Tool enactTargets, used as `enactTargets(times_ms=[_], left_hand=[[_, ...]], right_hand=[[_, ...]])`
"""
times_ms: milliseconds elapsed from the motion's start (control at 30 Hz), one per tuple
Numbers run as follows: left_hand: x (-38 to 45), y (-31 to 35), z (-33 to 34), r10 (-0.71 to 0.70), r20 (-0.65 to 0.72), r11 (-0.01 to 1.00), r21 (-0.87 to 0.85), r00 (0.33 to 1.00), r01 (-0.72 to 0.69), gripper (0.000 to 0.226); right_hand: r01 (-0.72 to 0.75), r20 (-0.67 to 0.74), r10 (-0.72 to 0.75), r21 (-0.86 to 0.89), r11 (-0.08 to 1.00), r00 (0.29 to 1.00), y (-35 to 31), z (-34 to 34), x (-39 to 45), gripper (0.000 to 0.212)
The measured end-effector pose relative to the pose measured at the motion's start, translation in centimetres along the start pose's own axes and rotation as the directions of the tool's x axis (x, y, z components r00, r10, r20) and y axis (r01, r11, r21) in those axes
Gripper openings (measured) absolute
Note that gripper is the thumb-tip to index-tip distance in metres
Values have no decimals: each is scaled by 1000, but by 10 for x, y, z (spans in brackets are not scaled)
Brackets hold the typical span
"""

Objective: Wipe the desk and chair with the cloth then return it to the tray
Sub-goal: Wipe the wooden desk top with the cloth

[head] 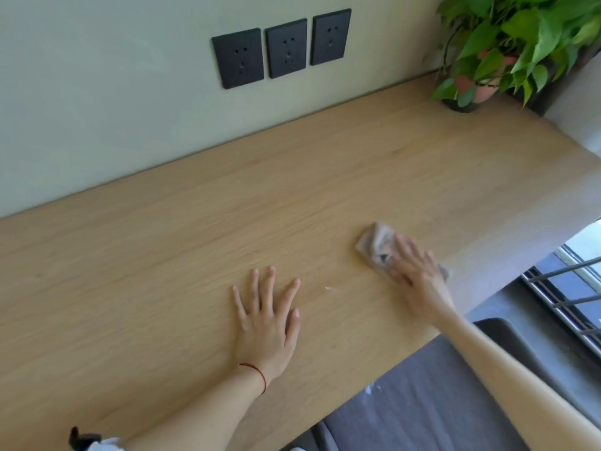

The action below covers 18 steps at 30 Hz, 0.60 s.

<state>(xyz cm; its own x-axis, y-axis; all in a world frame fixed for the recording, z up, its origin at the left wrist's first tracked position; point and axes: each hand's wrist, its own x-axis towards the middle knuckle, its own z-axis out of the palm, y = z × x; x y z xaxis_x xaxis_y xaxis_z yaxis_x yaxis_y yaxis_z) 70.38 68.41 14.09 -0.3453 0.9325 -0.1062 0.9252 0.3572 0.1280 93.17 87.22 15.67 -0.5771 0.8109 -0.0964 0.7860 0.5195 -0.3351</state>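
A light wooden desk (pixel 182 242) runs along the wall. On its right part lies a crumpled grey-brown cloth (pixel 374 244), pressed flat to the wood under my right hand (pixel 418 275), whose fingers are spread over it. My left hand (pixel 266 314) rests palm down on the bare desk near the middle, fingers apart, holding nothing; a red string circles its wrist. A grey chair seat (pixel 422 402) shows below the desk's front edge at lower right. No tray is in view.
A potted green plant (pixel 507 53) stands at the desk's far right corner. Three black wall sockets (pixel 283 48) sit above the desk. A window with metal bars (pixel 572 288) is at the right. A small white speck (pixel 328 288) lies between my hands.
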Motion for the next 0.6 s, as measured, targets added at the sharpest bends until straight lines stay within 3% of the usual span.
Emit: enactTargets(times_ms=[100, 200, 333, 467, 600], left_hand=[[2, 1, -2, -1, -7, 1000, -6, 1000, 1, 53], [1, 1, -1, -5, -8, 1000, -7, 1000, 5, 54], [-1, -1, 0, -16, 13, 1000, 2, 1000, 16, 55], [-2, 1, -5, -19, 29, 1000, 10, 999, 19, 54], [-1, 1, -4, -10, -7, 1000, 5, 1000, 10, 52]], right_hand=[[-310, -56, 310, 7, 951, 949, 27, -17, 62, 47], [-378, -66, 376, -34, 925, 924, 7, -11, 105, 46], [-50, -10, 49, -94, 994, 999, -55, 11, 92, 44], [207, 67, -203, -64, 976, 977, -89, 33, 0, 45], [343, 130, -333, -63, 937, 934, -61, 29, -58, 47]])
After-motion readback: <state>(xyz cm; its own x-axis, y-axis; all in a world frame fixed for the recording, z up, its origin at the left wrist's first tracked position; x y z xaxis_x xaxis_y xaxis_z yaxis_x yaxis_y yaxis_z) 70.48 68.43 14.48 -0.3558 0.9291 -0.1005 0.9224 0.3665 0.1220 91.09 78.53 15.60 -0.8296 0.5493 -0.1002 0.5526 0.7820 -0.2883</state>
